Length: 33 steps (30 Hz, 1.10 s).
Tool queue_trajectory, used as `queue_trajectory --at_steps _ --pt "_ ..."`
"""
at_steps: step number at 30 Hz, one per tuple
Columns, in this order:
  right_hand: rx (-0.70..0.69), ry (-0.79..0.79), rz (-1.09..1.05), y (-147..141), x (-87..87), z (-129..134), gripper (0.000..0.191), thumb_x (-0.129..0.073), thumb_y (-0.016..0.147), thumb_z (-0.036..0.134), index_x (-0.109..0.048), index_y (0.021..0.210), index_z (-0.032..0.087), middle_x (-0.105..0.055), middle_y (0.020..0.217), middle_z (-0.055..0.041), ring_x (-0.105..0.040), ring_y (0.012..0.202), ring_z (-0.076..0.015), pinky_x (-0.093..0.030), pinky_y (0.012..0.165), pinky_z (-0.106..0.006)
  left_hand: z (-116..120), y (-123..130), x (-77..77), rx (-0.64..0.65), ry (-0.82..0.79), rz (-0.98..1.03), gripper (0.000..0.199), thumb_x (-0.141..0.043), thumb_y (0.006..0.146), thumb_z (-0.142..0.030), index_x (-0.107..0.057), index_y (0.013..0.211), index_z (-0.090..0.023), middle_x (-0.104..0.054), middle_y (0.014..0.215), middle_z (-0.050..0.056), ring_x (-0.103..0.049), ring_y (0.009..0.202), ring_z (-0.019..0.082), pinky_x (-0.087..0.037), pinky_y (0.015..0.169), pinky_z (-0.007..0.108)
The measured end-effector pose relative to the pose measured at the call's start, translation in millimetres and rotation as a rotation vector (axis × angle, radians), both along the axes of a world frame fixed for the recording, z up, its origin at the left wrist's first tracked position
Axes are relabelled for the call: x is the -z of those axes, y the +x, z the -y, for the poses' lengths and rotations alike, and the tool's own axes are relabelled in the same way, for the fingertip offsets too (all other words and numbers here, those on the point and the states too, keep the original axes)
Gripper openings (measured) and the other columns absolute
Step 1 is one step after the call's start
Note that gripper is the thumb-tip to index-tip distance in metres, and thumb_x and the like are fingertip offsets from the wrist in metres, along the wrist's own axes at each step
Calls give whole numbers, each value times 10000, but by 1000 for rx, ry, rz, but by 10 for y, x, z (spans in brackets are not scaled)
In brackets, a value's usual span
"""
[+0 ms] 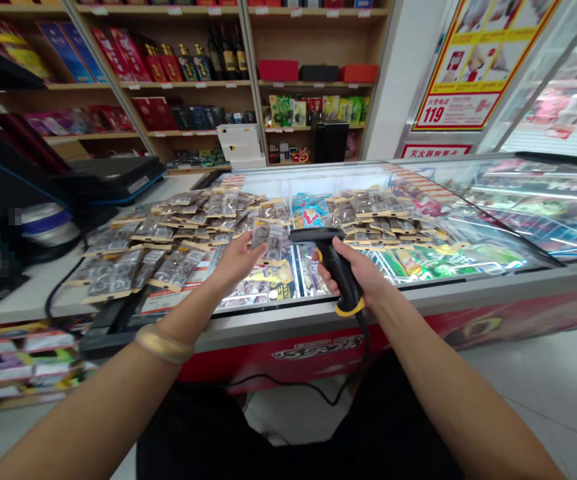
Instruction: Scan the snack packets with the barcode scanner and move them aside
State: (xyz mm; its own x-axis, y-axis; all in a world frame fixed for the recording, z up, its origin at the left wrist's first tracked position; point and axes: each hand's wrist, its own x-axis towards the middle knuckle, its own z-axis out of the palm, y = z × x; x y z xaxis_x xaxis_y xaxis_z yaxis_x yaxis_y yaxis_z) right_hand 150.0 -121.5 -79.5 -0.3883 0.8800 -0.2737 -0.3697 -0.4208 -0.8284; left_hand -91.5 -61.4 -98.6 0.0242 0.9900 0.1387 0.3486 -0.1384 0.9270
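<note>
My left hand grips a small clear snack packet with dark contents, its printed side facing up. In my right hand is a black and yellow barcode scanner, held by its handle with the head pointing left at the packet. A narrow gap shows between scanner head and packet. On the left of the glass-topped freezer lies a heap of similar packets. A second pile of packets rests to the right, beyond the scanner.
The scanner's black cable hangs down in front of the freezer and loops left. A counter with dark equipment stands at left. Shelves of boxes and bottles line the back wall. Frozen goods show through the glass.
</note>
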Motion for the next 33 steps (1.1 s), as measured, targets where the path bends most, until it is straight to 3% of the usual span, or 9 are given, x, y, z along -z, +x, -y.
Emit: queue_trajectory --at_steps 5,8,11,15,19,23,25,28,33 --pt "209 186 -123 384 -75 51 471 -597 868 643 -614 898 173 -536 575 26 -468 419 -82 -387 369 -172 -75 387 -328 118 54 148 536 -731 720 -326 -609 1220 -174 -732 1093 95 -680 986 222 -527 914 375" --pt "334 276 -135 725 -154 83 460 -621 853 638 -617 887 179 -530 597 22 -456 438 -84 -391 379 -180 -165 868 -557 116 68 196 737 -697 783 -245 -426 1468 -238 -728 1065 87 -691 889 194 -549 843 356" --pt "444 333 -113 1071 -218 105 458 -616 857 639 -622 873 182 -519 608 18 -450 453 -86 -396 393 -186 -291 1409 -716 178 144 173 759 -666 819 -200 -389 1524 -256 -733 980 57 -681 826 183 -546 825 344" --pt "585 363 -99 1484 -214 93 475 -607 850 655 -630 864 181 -505 625 13 -441 467 -92 -405 400 -198 -505 2039 -791 220 262 89 617 -677 816 -215 -557 1419 -173 -729 1098 86 -671 979 221 -520 921 354" --pt "676 346 -163 1786 -132 22 483 -590 857 645 -625 842 164 -482 630 12 -421 468 -86 -398 395 -190 -659 2457 -757 261 302 -156 606 -635 861 -329 -542 1432 -150 -715 1156 128 -644 1101 283 -468 1017 436" --pt "675 236 -238 1904 -20 -83 472 -545 890 622 -616 853 157 -475 627 16 -415 467 -81 -396 395 -177 -613 2655 -671 328 355 -691 563 -647 842 -411 -611 1366 -208 -650 1287 166 -515 1305 385 -277 1149 600" --pt "645 183 -232 1900 38 -137 471 -542 884 637 -597 845 170 -481 628 15 -425 469 -92 -404 394 -190 -551 2696 -630 299 407 -835 539 -652 834 -441 -637 1336 -244 -559 1413 180 -382 1417 417 -178 1177 639" --pt "605 150 -234 1872 111 -202 471 -564 864 653 -578 850 182 -499 627 12 -451 473 -101 -422 407 -204 -491 2715 -603 265 425 -859 540 -582 882 -483 -602 1378 -273 -454 1514 180 -275 1481 411 -124 1188 648" --pt "583 197 -225 1870 123 -212 477 -577 854 666 -589 867 189 -509 623 9 -458 473 -106 -436 403 -211 -446 2582 -656 250 476 -769 578 -519 927 -513 -539 1435 -236 -425 1527 183 -292 1470 382 -153 1198 596"
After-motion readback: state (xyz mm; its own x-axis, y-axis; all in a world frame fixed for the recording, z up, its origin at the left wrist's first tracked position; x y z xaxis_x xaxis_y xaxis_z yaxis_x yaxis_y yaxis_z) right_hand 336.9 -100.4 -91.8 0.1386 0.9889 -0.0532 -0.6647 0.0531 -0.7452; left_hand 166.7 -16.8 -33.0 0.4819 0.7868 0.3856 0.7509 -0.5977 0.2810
